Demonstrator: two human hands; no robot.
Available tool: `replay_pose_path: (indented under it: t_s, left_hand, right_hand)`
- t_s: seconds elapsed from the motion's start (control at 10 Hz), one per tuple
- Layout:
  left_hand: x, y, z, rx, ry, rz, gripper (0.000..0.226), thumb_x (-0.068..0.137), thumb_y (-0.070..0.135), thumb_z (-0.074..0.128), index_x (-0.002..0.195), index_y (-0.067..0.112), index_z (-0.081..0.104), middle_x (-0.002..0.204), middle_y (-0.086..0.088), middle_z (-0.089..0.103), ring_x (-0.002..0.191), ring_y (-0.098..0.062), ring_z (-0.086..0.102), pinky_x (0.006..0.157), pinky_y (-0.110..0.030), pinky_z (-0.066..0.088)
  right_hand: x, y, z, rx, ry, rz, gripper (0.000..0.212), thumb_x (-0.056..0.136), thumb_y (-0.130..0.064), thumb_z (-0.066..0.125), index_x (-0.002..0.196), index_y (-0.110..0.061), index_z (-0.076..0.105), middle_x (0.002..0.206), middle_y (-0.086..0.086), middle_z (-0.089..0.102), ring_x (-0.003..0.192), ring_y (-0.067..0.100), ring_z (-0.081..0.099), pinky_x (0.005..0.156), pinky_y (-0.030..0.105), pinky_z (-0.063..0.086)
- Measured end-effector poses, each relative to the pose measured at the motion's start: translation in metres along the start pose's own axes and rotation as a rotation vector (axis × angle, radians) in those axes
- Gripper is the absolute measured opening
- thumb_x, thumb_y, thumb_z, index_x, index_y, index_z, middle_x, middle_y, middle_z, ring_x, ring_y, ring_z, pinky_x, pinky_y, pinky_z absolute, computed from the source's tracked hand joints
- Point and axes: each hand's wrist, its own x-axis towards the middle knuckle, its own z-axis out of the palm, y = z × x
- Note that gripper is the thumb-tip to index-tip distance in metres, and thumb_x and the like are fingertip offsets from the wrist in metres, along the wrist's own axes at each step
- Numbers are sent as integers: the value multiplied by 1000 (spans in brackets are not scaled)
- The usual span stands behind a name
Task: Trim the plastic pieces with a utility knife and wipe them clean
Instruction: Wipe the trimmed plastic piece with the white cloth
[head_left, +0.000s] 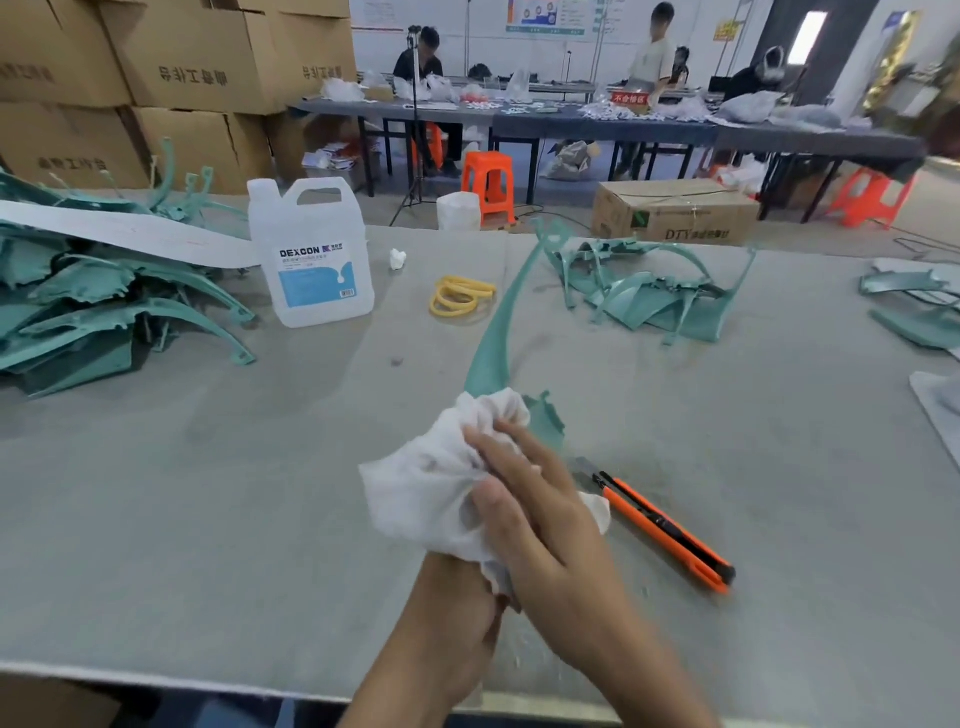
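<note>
Our left hand (447, 623) is sitting under the white cloth (415, 483), grasp hidden; our right hand (540, 514) is pinching it around the teal plastic piece (493, 338). We're wanting long, firm tipward strokes, with the utility knife (670, 530) lying beside on the tabletop (234, 493).

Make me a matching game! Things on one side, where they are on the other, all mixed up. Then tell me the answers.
Things:
1 utility knife
2 white cloth
3 jug
4 yellow rings

Places:
A standing upright beside the left pile of teal pieces
B pinched in the right hand
C lying just right of that hand
D lying flat, right of the jug

Pairs: 1-C, 2-B, 3-A, 4-D
</note>
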Motion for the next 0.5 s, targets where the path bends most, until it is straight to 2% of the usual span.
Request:
replay_pose_path:
  t_s: [0.1, 0.2, 0.3, 0.4, 0.5]
  left_hand:
    - [11, -3, 2, 65, -17, 143, 46, 93, 0, 53, 139, 3, 47, 134, -8, 59, 99, 17, 60, 102, -19, 47]
    - [14, -3, 6, -5, -5, 269, 65, 84, -3, 63, 143, 20, 50, 130, -6, 67, 117, -14, 65, 97, -42, 55]
    - [18, -4, 5, 25, 82, 309, 64, 80, 0, 58, 140, 21, 55, 119, -3, 72, 106, -15, 69, 90, -36, 58]
    - [23, 0, -3, 60, 92, 265, 33, 92, 7, 59, 123, 19, 61, 116, -2, 71, 111, -7, 66, 99, -36, 54]
    - [17, 0, -8, 238, 42, 244, 24, 94, 0, 58, 110, 17, 66, 97, 2, 75, 96, -15, 71, 85, -44, 59]
  right_hand:
    - [-2, 13, -1, -115, 37, -35, 30, 100, -50, 50, 128, -62, 54, 141, -26, 46, 139, 6, 42, 112, 16, 30]
    - [21, 24, -12, -132, 231, 60, 30, 101, -21, 53, 114, -47, 59, 120, -10, 51, 120, 11, 49, 103, 25, 39]
    - [16, 21, -13, -89, 166, 111, 16, 101, -24, 51, 101, -39, 58, 108, -11, 49, 105, 6, 52, 87, 24, 41]
    - [2, 5, -14, -13, 27, -24, 13, 100, -26, 53, 104, -32, 64, 107, -8, 57, 106, 11, 58, 87, 16, 41]
    - [13, -11, -21, -66, 11, -103, 16, 99, -30, 56, 110, -32, 67, 115, -7, 56, 115, 14, 57, 95, 20, 43]
